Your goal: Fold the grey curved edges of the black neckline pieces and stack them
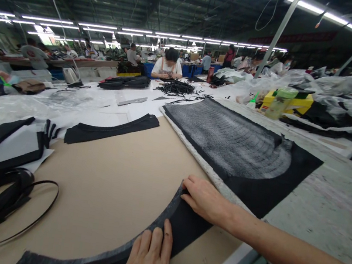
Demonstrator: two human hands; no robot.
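Fingers (167, 239) of both hands meet the curved black fabric (190, 224) on the tan table (111, 184); right forearm (277, 248) slants in from the side, right hand (207, 200) pinching the fabric's far tip; left hand (148, 260) lies palm-down, fingers extended across it.

no legible text, long red banner (304, 38) high at the right background, any lettering too dim to read

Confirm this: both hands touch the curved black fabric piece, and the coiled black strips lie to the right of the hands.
Not right: the head view shows the coiled black strips left of the hands. The left hand and right hand do touch the curved black fabric piece.
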